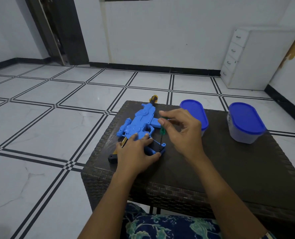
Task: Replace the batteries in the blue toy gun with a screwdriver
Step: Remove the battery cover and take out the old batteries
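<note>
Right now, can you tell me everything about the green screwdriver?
The screwdriver has a see-through green plastic-looking handle and a thin dark shaft. It stands nearly upright, tip down at the grip end of the blue toy gun on the table. The right hand pinches the handle's top with thumb and fingers.

Counting from my end:
- One blue toy gun [139,123].
- One screwdriver [162,131], green handle.
- Two hands: left hand [136,152], right hand [183,131].
- Two tubs, one blue lid each, so two lids: left tub [195,114], right tub [246,123].
- One dark woven table [229,161].
- One white drawer cabinet [257,61]; I make out four drawer handles [233,50] on it.
- One dark doorway [57,31].
</note>
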The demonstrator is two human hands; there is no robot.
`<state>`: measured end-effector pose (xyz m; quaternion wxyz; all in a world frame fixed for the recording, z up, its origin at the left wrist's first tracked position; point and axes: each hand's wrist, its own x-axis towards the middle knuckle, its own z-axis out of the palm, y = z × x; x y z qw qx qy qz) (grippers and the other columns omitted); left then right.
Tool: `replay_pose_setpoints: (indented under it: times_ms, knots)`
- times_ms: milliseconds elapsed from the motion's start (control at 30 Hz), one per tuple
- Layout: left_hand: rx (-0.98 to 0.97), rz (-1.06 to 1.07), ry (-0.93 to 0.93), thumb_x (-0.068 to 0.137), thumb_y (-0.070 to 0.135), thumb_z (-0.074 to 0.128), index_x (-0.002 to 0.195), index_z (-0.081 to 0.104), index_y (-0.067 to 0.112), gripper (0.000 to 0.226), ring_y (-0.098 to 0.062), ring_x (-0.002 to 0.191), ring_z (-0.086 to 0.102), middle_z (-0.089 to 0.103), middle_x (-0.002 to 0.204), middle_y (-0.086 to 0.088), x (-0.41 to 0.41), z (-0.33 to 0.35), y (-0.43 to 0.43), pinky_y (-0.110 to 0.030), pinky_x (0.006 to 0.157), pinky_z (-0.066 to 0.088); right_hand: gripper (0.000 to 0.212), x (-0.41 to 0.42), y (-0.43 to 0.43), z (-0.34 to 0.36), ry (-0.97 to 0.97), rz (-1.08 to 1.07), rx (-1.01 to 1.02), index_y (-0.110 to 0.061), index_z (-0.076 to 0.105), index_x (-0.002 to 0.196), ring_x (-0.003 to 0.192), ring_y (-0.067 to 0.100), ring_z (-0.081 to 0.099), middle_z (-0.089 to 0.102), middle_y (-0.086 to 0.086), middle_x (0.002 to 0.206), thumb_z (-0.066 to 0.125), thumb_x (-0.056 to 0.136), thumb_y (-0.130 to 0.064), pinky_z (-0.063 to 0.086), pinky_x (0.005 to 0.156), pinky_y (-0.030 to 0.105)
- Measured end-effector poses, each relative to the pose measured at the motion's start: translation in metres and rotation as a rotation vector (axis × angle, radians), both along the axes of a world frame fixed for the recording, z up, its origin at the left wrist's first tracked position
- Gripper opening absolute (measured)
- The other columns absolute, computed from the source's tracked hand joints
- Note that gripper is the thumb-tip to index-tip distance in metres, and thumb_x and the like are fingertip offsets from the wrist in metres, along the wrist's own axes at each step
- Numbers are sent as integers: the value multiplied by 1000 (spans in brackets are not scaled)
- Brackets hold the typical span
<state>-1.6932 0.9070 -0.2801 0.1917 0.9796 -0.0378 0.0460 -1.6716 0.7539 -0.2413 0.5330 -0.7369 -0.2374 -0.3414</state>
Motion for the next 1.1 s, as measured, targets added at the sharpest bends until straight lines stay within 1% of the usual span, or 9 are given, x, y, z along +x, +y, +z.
replay_pose_setpoints:
  times_ms: [133, 233, 333, 500, 600, 733, 867, 1000, 1100]
  knots:
    - [3, 33, 19, 77, 67, 57, 134, 48, 42, 63, -9, 144, 18, 34, 149, 25, 1, 1, -4, -56, 112, 16, 23, -2, 0, -1, 113, 55, 39, -24, 70, 108, 102, 18, 67, 69, -15, 103, 66, 88, -12, 57, 84, 42]
    - [-15, 59, 26, 76, 65, 59, 133, 50, 41, 63, -9, 144, 18, 36, 148, 24, 1, 2, -6, -57, 112, 15, 18, -4, 3, -1, 119, 64, 61, -20, 74, 102, 103, 16, 64, 69, -7, 100, 73, 85, -19, 58, 81, 37]
    - [-18, 77, 33, 76, 64, 60, 133, 50, 41, 63, -9, 144, 17, 37, 148, 22, 2, 1, -8, -56, 113, 13, 15, -1, 5, 3, 90, 40, 70, -15, 76, 97, 95, 16, 64, 68, 1, 93, 76, 82, -14, 57, 75, 30]
    - [-41, 95, 24, 74, 63, 62, 131, 53, 41, 62, -8, 143, 19, 40, 146, 22, 2, 2, -9, -55, 113, 12, 21, 4, 6, 4, 173, 71, 48, -14, 73, 108, 98, 14, 68, 73, 1, 100, 69, 88, -11, 57, 84, 37]
    - [-69, 86, 16, 71, 68, 63, 129, 55, 42, 64, -5, 142, 20, 41, 144, 25, 2, 0, -5, -52, 113, 15, 19, 3, 7, 6, 203, 84, 38, -18, 74, 102, 98, 12, 67, 73, -6, 98, 63, 88, -15, 57, 84, 40]
    - [-131, 75, 0, 72, 72, 58, 126, 56, 44, 62, -3, 142, 21, 40, 144, 27, 3, -4, 0, -49, 113, 15, 21, 4, 7, 9, 260, 140, 85, -34, 72, 96, 99, 14, 67, 72, -11, 97, 64, 87, -17, 58, 83, 43]
    - [-132, 78, 9, 75, 70, 56, 126, 56, 47, 56, -1, 142, 20, 40, 144, 28, 6, -7, 4, -49, 113, 14, 22, 6, 9, 7, 238, 139, 87, -35, 71, 99, 100, 16, 66, 72, -13, 99, 65, 89, -16, 58, 80, 45]
    - [-129, 84, 27, 74, 70, 58, 127, 54, 48, 57, -1, 143, 17, 38, 146, 25, 9, -8, 4, -50, 113, 14, 19, 8, 9, 6, 199, 102, 50, -27, 73, 100, 94, 15, 66, 70, -6, 95, 78, 81, -26, 57, 74, 35]
    - [-132, 90, 37, 74, 68, 59, 127, 53, 48, 57, -1, 143, 17, 37, 147, 26, 10, -9, 3, -50, 113, 13, 25, 11, 5, 6, 177, 57, 30, -19, 75, 101, 85, 12, 66, 70, -3, 91, 81, 78, -20, 54, 71, 24]
